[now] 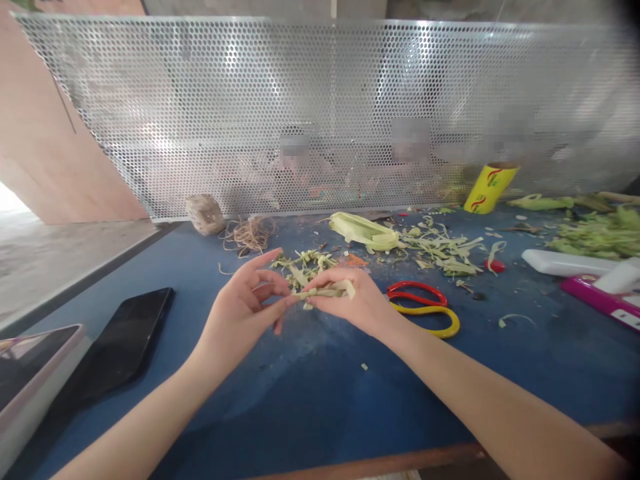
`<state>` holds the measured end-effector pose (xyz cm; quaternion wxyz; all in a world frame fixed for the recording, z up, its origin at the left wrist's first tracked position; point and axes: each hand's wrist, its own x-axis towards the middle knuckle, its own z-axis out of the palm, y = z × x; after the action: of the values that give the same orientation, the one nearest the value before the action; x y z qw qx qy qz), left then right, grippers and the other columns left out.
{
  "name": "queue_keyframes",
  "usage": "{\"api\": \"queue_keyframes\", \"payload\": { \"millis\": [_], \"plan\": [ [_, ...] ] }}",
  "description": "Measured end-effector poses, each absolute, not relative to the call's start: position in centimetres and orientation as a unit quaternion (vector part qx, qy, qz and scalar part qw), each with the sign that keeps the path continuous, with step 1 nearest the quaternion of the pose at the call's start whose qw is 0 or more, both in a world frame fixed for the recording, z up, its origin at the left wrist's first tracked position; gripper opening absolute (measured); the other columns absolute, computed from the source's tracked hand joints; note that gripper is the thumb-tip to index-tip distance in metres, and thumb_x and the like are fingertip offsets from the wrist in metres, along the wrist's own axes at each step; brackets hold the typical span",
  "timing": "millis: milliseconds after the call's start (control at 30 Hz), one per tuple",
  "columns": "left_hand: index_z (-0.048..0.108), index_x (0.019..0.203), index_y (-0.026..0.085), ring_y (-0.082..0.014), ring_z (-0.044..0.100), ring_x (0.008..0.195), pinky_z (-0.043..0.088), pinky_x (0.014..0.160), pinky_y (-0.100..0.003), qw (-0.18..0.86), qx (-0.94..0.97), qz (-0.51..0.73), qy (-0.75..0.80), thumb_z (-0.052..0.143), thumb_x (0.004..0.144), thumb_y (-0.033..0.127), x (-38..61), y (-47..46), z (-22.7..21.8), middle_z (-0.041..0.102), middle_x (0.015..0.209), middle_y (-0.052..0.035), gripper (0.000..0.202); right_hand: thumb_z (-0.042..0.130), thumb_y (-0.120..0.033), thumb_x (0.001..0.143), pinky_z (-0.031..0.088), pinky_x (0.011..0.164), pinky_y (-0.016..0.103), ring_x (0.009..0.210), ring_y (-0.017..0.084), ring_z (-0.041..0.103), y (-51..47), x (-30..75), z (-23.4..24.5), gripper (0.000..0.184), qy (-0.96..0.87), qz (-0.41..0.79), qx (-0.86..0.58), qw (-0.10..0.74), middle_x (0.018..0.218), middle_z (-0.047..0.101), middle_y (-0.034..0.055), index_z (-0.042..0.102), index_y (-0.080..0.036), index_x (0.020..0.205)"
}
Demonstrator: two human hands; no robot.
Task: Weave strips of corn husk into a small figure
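Between my two hands, just above the blue table [300,407], is a narrow pale-green strip of leaf, perhaps corn husk [327,292]. My left hand [255,293] pinches its left end between thumb and finger, with the index finger stretched out. The thumb and fingers of my right hand [357,300] close on the strip further right, and its folded end lies against that hand. Behind the hands is a small heap of pale-green leaf bits [305,263]. Scissors with one red and one yellow handle loop [425,308] lie beside my right wrist; their blades are hidden.
A folded husk bundle [364,231], husk scraps [445,250] and a yellow tube [491,189] lie or stand toward the perforated metal screen [330,87]. Brown twine [247,235] is near a rough block [205,214]. Phones [133,333] are at left, a magenta-and-white object [605,297] at right.
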<state>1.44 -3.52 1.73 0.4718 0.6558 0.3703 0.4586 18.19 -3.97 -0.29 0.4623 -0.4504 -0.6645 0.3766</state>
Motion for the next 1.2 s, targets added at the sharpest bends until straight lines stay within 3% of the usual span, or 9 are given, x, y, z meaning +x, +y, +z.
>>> {"api": "queue_keyframes", "payload": {
  "millis": [100, 267, 533, 600, 733, 800, 933, 1033, 1200],
  "plan": [
    [0.047, 0.115, 0.021, -0.0073, 0.048, 0.052, 0.042, 0.042, -0.019, 0.426, 0.670, 0.467, 0.390, 0.063, 0.068, 0.016, 1.0, -3.3, 2.2, 0.049, 0.073, 0.0026, 0.050, 0.063, -0.026, 0.063, 0.038, 0.052, 0.023, 0.056, 0.010, 0.051, -3.6, 18.6, -0.2, 0.013, -0.621, 0.389, -0.489, 0.473, 0.061, 0.058, -0.0015, 0.065, -0.017, 0.074],
    [0.056, 0.103, 0.024, -0.0119, 0.052, 0.070, 0.045, 0.053, -0.021, 0.345, 0.656, 0.506, 0.440, 0.060, 0.068, 0.019, 0.5, -3.0, 2.9, 0.050, 0.078, 0.0013, 0.035, 0.062, -0.027, 0.065, 0.039, 0.056, 0.023, 0.059, 0.009, 0.051, -2.9, 19.6, -0.1, 0.012, -0.565, 0.428, -0.474, 0.522, 0.070, 0.062, -0.0005, 0.062, -0.019, 0.075],
    [0.057, 0.099, 0.023, -0.0120, 0.051, 0.065, 0.044, 0.051, -0.023, 0.279, 0.667, 0.486, 0.492, 0.050, 0.070, 0.015, 0.0, -2.6, 3.0, 0.053, 0.084, -0.0016, 0.031, 0.064, -0.026, 0.066, 0.045, 0.064, 0.026, 0.066, 0.011, 0.058, -3.0, 19.7, 0.3, 0.016, -0.534, 0.478, -0.444, 0.539, 0.079, 0.064, 0.0022, 0.062, -0.019, 0.080],
    [0.057, 0.097, 0.023, -0.0132, 0.051, 0.065, 0.044, 0.052, -0.025, 0.221, 0.695, 0.458, 0.508, 0.047, 0.069, 0.013, -0.3, -2.5, 2.9, 0.054, 0.084, -0.0020, 0.031, 0.063, -0.027, 0.068, 0.047, 0.063, 0.026, 0.067, 0.012, 0.060, -3.1, 19.6, 0.3, 0.017, -0.539, 0.496, -0.432, 0.526, 0.081, 0.064, 0.0030, 0.061, -0.019, 0.082],
    [0.058, 0.091, 0.022, -0.0178, 0.051, 0.082, 0.042, 0.070, -0.030, 0.047, 0.784, 0.391, 0.480, 0.047, 0.071, 0.011, -0.1, -2.9, 2.6, 0.055, 0.090, -0.0033, 0.025, 0.061, -0.027, 0.071, 0.048, 0.065, 0.027, 0.067, 0.012, 0.061, -3.5, 19.3, 0.3, 0.019, -0.592, 0.496, -0.406, 0.487, 0.081, 0.063, 0.0025, 0.059, -0.019, 0.087],
    [0.056, 0.093, 0.021, -0.0172, 0.052, 0.081, 0.042, 0.072, -0.029, 0.048, 0.821, 0.362, 0.439, 0.052, 0.075, 0.021, 0.4, -3.3, 2.3, 0.057, 0.087, -0.0023, 0.019, 0.061, -0.027, 0.071, 0.048, 0.064, 0.026, 0.065, 0.011, 0.060, -3.7, 19.0, 0.2, 0.018, -0.621, 0.484, -0.398, 0.470, 0.078, 0.062, 0.0016, 0.059, -0.018, 0.087],
    [0.053, 0.101, 0.021, -0.0151, 0.054, 0.070, 0.043, 0.066, -0.027, 0.122, 0.857, 0.292, 0.406, 0.059, 0.072, 0.038, 1.3, -3.9, 1.4, 0.059, 0.076, 0.0007, 0.034, 0.060, -0.034, 0.073, 0.048, 0.062, 0.024, 0.066, 0.011, 0.059, -4.1, 18.4, 0.0, 0.021, -0.646, 0.505, -0.372, 0.434, 0.076, 0.062, 0.0015, 0.058, -0.017, 0.086],
    [0.057, 0.097, 0.021, -0.0160, 0.053, 0.072, 0.043, 0.066, -0.027, 0.119, 0.854, 0.292, 0.414, 0.055, 0.075, 0.040, 1.4, -3.7, 1.0, 0.058, 0.078, -0.0015, 0.029, 0.054, -0.034, 0.078, 0.048, 0.062, 0.024, 0.071, 0.012, 0.060, -4.4, 18.4, 0.0, 0.020, -0.649, 0.512, -0.377, 0.418, 0.081, 0.063, 0.0033, 0.057, -0.017, 0.089],
    [0.060, 0.087, 0.019, -0.0212, 0.051, 0.090, 0.041, 0.081, -0.035, 0.057, 0.845, 0.346, 0.404, 0.057, 0.074, 0.038, 0.9, -3.0, 0.8, 0.055, 0.093, -0.0071, 0.024, 0.053, -0.022, 0.078, 0.048, 0.064, 0.024, 0.073, 0.012, 0.062, -4.8, 18.7, 0.3, 0.024, -0.662, 0.476, -0.399, 0.419, 0.082, 0.063, 0.0017, 0.049, -0.021, 0.102]
  ]
}}
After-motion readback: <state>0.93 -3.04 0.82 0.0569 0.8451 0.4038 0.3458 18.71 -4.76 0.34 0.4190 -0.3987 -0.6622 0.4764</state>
